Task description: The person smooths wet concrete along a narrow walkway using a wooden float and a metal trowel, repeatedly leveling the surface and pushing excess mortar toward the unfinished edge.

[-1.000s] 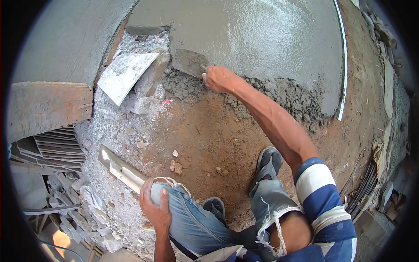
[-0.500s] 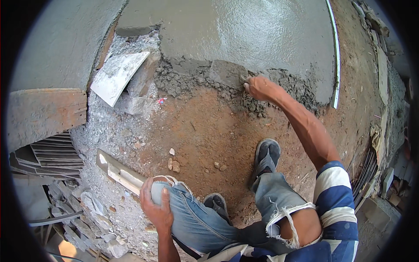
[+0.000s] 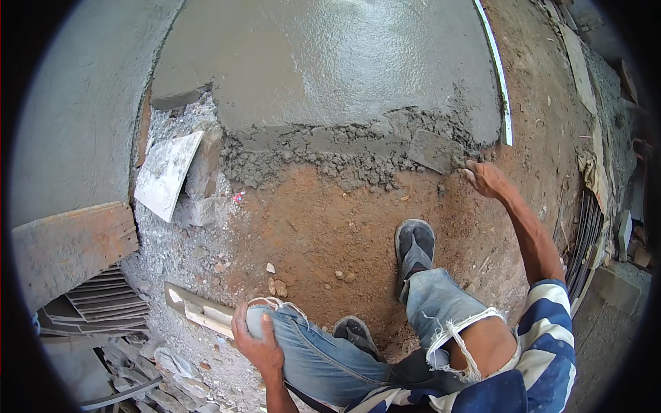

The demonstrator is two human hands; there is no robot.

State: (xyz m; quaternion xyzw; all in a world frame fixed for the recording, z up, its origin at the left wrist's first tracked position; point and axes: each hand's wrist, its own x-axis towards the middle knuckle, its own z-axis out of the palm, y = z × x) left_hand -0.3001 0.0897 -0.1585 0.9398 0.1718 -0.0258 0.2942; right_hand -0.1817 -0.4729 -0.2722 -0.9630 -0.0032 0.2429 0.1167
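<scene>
My right hand (image 3: 487,180) is closed round a trowel, whose grip is hidden in my fingers. The trowel's flat grey blade (image 3: 435,151) points left and lies against the rough front edge of the wet concrete (image 3: 241,82). Lumpy mortar (image 3: 358,162) lines that edge, beside brown soil. On my bent left knee rests my left hand (image 3: 258,341), fingers spread over the jeans and holding nothing. Next to that hand, a long float (image 3: 200,310) with a pale handle lies on the gravelly ground, partly covered by my knee and hand.
A white tile piece (image 3: 167,175) leans on a block at the left, above a wooden board (image 3: 76,241) and stacked tiles (image 3: 107,296). A white straight strip (image 3: 497,69) borders the concrete's right side. Small stones (image 3: 277,286) dot the soil before my shoes (image 3: 415,244).
My right hand has moved the trowel to the right along the concrete edge, near its right corner. The whole view has shifted a little. My left hand stays on the knee.
</scene>
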